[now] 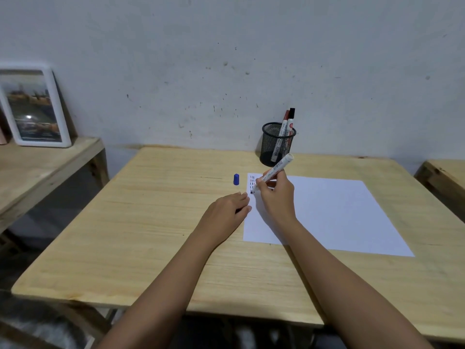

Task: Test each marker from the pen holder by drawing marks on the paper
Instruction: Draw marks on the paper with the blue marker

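One right hand (276, 195) grips a cylindrical white marker (274, 172) — left hand (226, 210) flat, empty.

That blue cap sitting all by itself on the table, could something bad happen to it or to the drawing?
Maybe. The blue cap stands loose on the table, so it could roll off or get lost, and the marker might dry out. The right hand rests on the paper near the fresh marks, so it could smear them. The left hand pins only the paper's edge, so the sheet might slide.
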A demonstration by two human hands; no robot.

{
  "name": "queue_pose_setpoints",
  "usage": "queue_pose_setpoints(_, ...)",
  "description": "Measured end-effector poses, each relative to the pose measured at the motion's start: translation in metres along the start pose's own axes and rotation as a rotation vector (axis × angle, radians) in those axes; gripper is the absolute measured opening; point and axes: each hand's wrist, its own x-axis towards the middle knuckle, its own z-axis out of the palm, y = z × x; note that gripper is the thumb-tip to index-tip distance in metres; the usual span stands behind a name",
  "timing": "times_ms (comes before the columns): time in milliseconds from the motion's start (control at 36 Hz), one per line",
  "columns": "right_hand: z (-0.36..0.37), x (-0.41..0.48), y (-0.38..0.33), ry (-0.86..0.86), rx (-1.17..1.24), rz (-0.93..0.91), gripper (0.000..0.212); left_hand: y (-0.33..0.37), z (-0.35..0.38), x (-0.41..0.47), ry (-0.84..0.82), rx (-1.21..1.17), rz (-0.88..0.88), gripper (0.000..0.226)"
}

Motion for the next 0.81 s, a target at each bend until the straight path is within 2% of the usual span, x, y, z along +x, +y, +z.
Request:
queue_pose_setpoints(472,-0.001,-0.002,-0.003,-0.006,0.027,-0.013,0.009,0.0,0.0,0.0,0.018,0.005,0.011,0.027)
queue_pose_setpoints(639,-0.01,0.002,-0.008,0.168,0.2,0.021,0.009,0.001,-0.001,0.001,0.006,-0.039,-0.002,0.028)
queue_pose_setpoints(806,-0.034,0.029,-0.011,0.23,0.471,0.207,0.01,0.003,-0.006,0.006,-0.011,-0.128,-0.055,0.031)
